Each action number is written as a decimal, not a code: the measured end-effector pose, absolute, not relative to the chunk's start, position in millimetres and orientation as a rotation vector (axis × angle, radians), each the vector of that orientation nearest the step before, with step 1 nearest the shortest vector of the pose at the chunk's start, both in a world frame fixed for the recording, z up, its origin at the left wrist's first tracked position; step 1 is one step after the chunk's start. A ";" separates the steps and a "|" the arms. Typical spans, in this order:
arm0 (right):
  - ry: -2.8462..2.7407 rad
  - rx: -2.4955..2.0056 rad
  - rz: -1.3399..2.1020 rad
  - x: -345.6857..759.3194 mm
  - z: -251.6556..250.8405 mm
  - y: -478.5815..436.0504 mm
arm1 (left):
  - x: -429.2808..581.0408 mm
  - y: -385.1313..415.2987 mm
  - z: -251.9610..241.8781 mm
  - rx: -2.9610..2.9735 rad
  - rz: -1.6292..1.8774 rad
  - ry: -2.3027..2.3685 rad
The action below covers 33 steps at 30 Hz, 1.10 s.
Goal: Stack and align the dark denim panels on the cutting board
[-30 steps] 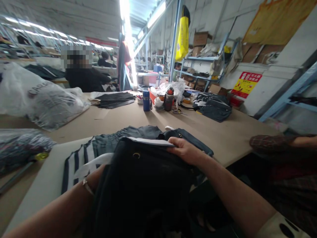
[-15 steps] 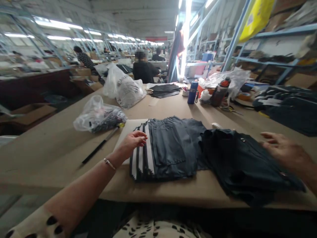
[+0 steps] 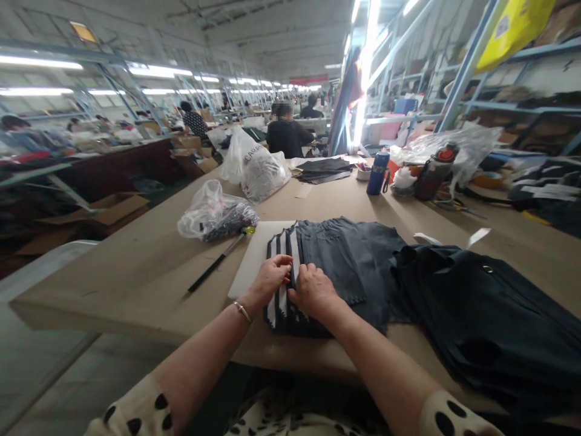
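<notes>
A layered stack of dark slate-blue cloth pieces (image 3: 333,260), its left edge fanned into white and dark stripes (image 3: 273,304), its top edge puckered, lies on the near side of the flat tan table (image 3: 149,284), partly over a pale rectangular board (image 3: 247,266). The left hand (image 3: 270,277) and the right hand (image 3: 313,290) bend their fingers at the stripes; whether either grips cloth I cannot tell. Beside the stack lies a rumpled dark fabric bundle (image 3: 476,309)

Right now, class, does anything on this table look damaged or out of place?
Nothing looks damaged. Two white strips poke out behind the bunched dark fabric at right, looking untidy beside the neatly layered pieces.
</notes>
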State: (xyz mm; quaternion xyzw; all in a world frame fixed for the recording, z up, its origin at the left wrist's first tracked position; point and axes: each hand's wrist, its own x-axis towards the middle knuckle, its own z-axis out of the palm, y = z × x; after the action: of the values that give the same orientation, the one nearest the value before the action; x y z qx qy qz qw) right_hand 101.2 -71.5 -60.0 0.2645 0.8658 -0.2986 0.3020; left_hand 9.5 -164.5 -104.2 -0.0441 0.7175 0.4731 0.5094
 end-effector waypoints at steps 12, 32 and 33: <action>2.178 0.682 -0.932 115.7 -65.3 -45.5 | 6.1 -163.3 -94.9 -0.094 1.181 1.675; 2.172 0.825 -0.937 95.8 -71.6 -57.7 | 7.5 -152.8 -92.3 -0.005 1.214 1.669; 2.160 0.845 -0.979 96.8 -74.8 -54.4 | 6.4 -149.9 -89.8 0.017 1.220 1.660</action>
State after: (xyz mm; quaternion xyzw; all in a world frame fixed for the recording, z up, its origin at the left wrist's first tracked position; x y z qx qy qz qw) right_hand 96.8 -54.4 -74.8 0.3196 0.8165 -0.3701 0.3070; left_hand 6.4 -149.9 -89.8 0.0070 0.6908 0.5077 0.5147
